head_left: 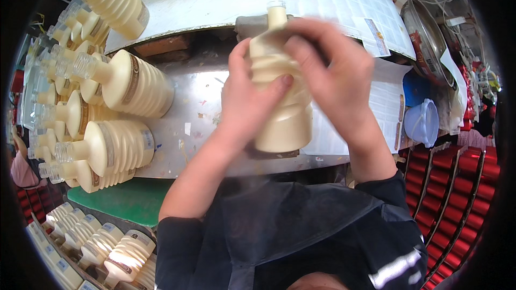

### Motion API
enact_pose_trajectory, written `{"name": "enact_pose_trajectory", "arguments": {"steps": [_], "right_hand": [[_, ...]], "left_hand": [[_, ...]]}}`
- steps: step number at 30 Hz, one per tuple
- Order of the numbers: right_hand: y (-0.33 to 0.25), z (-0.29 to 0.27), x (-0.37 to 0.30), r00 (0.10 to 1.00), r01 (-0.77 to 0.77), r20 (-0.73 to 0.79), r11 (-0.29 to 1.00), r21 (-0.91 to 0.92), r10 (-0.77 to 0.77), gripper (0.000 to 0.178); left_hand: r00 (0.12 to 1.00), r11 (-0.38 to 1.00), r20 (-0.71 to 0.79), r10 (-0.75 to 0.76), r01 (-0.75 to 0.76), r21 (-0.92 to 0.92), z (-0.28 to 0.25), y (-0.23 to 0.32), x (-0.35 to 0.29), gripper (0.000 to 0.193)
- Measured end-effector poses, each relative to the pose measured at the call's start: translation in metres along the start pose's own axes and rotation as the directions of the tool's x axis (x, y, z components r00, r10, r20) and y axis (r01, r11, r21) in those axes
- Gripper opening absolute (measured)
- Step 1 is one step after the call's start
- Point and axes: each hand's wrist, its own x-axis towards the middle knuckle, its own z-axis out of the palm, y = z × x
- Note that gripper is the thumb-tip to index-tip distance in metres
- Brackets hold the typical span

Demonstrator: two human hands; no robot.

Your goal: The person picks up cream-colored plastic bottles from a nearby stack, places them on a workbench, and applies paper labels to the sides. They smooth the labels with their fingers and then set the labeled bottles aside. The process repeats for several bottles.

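Note:
A cream-coloured ribbed bottle (279, 123) with a clear uncapped neck stands upright in front of me, over a metal work surface (199, 123). My left hand (248, 102) grips its left side, thumb pressed on the ribbed front. My right hand (334, 78) wraps over the upper right of the bottle, fingers spread across its shoulder and slightly blurred. Both forearms come up from the lower edge, in dark sleeves.
Several more cream bottles (129, 83) lie on their sides stacked at the left, others at lower left (123, 258) and on a white table (193, 5) behind. White label sheets (344, 0) lie at upper right. A blue lidded tub (424, 122) and red caps (457, 182) sit at right.

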Motion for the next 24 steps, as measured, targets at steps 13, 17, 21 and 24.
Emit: {"name": "enact_pose_trajectory", "arguments": {"steps": [13,17,21,24], "right_hand": [[0.054,0.026,-0.011,0.928,-0.345,-0.103,0.93,0.124,0.358,0.037],[0.076,0.029,-0.022,0.888,-0.415,-0.146,0.897,0.149,0.435,0.038],[0.084,0.029,-0.025,0.914,-0.34,-0.168,0.924,0.177,0.369,0.038],[0.079,0.02,-0.024,0.91,-0.348,-0.16,0.915,0.204,0.382,0.037]], "left_hand": [[0.998,0.977,-0.009,-0.061,0.058,-0.207,0.001,-0.006,0.025,0.041],[0.996,0.962,0.009,-0.085,0.084,-0.259,0.001,-0.007,0.024,0.042],[0.993,0.952,0.057,-0.108,0.12,-0.283,-0.003,-0.003,0.021,0.046],[0.986,0.933,0.07,-0.154,0.168,-0.317,-0.003,0.001,0.01,0.056]]}}
